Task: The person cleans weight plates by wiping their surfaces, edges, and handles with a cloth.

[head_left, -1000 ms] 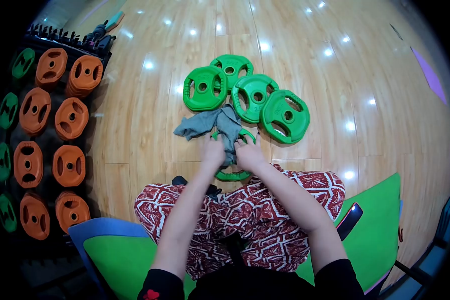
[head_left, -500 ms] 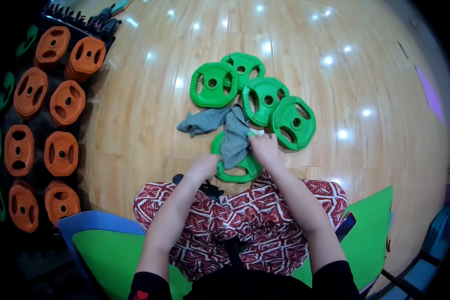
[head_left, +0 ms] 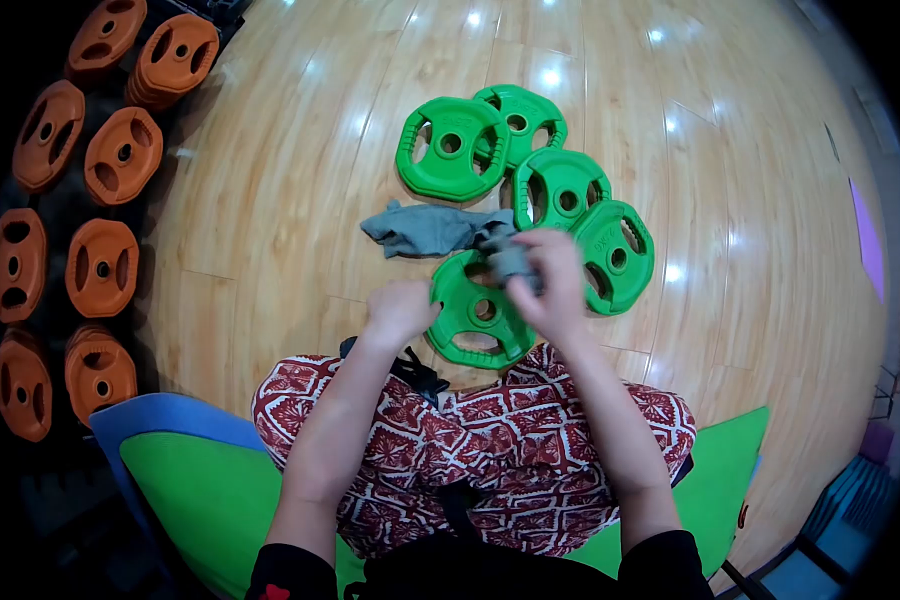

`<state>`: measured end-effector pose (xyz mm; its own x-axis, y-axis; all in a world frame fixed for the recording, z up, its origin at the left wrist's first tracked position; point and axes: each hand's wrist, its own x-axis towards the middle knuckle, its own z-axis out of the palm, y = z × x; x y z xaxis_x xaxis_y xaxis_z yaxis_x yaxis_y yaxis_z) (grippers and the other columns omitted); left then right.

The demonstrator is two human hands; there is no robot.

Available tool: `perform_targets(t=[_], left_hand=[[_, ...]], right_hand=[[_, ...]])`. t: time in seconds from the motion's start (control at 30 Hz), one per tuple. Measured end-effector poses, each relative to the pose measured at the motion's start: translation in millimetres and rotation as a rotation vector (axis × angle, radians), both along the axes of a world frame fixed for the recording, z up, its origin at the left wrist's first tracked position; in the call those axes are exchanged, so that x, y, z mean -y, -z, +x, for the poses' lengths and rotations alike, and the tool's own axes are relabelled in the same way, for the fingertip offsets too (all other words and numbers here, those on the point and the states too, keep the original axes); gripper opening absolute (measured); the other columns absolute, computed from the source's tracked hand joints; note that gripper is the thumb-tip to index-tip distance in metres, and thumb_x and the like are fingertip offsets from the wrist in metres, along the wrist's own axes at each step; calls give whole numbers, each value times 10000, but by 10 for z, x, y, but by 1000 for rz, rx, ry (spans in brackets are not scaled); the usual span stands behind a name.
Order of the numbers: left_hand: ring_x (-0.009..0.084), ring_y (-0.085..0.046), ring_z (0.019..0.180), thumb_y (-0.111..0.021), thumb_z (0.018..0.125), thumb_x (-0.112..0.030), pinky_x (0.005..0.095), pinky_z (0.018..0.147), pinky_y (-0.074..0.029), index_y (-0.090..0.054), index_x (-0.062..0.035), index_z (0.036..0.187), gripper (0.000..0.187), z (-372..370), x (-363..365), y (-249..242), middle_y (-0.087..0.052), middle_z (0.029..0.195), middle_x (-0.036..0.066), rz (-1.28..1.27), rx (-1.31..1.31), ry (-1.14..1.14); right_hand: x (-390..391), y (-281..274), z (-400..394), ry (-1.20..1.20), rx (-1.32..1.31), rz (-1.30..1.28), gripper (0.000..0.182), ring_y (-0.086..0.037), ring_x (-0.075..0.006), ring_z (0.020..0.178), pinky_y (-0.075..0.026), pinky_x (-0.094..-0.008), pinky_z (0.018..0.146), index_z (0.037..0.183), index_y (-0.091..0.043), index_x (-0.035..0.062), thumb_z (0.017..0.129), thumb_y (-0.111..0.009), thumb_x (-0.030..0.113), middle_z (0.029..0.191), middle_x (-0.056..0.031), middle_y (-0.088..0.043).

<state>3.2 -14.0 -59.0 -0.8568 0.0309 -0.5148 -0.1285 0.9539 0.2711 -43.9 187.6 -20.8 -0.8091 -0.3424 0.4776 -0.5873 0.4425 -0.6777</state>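
A green weight plate (head_left: pixel 456 322) lies nearest me, its centre hole and handle slots showing. Gripping its left rim is my left hand (head_left: pixel 402 312), with the fingers closed. My right hand (head_left: pixel 553 275) is closed around a bunched part of a grey cloth (head_left: pixel 425 232) above the plate's upper right side. The cloth's other end stretches left across the floor. Beyond it are several more green plates: one on the left (head_left: pixel 450 150), one behind it (head_left: pixel 520 105), and two overlapping on the right, the nearer one (head_left: pixel 620 285) close to my right hand.
Orange weight plates (head_left: pixel 103 268) sit in stacks on a dark rack along the left. Green mats (head_left: pixel 200 500) and a blue mat (head_left: pixel 170 415) lie under and beside my crossed legs. A purple mat (head_left: pixel 867 240) is at the far right on the wooden floor (head_left: pixel 300 200).
My right hand has lifted and bunched the cloth, drawing it up off the near plate, so its centre hole now shows. My left hand stays at the plate's left rim.
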Motion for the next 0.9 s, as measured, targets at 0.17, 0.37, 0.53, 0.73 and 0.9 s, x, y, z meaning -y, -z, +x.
perform_targets(t=[0.17,0.37,0.53,0.73,0.9], left_hand=[[298,-608,824,-556,748,-302,421,709,-482,-599,-83,930,288,9,-20,-61,-628,872,144,1,70,41],[308,-599,825,-504,767,-253,434,717,-467,-592,-87,954,264,1,14,-91,-626,882,137,27,111,22],[310,-592,822,-485,774,-217,442,714,-457,-585,-94,971,252,-60,-21,-232,-622,882,139,63,12,-67],[285,-598,805,-468,761,-123,406,690,-465,-595,-99,964,241,-91,-19,-186,-628,857,121,197,-231,-228],[262,-594,821,-473,718,-80,370,691,-468,-595,-93,941,255,-92,37,-174,-625,868,93,247,-269,-261]], right_hand=[[163,666,427,-254,150,621,450,-388,-291,1158,-303,-450,958,1066,-479,70,723,-597,337,1251,-130,-422],[118,785,359,-307,122,853,580,-317,-248,1236,-219,-490,1006,1298,-357,140,814,-475,437,1368,-82,-307],[212,646,347,-186,186,941,607,-276,-253,1264,-157,-580,992,1300,-355,126,808,-455,468,1378,-73,-298],[357,668,469,-503,112,915,604,-271,-247,1266,-154,-628,971,1279,-389,145,788,-463,489,1351,-47,-335],[486,814,223,-45,208,836,568,-258,-284,1264,-138,-640,965,1275,-405,182,791,-465,473,1368,-41,-307]])
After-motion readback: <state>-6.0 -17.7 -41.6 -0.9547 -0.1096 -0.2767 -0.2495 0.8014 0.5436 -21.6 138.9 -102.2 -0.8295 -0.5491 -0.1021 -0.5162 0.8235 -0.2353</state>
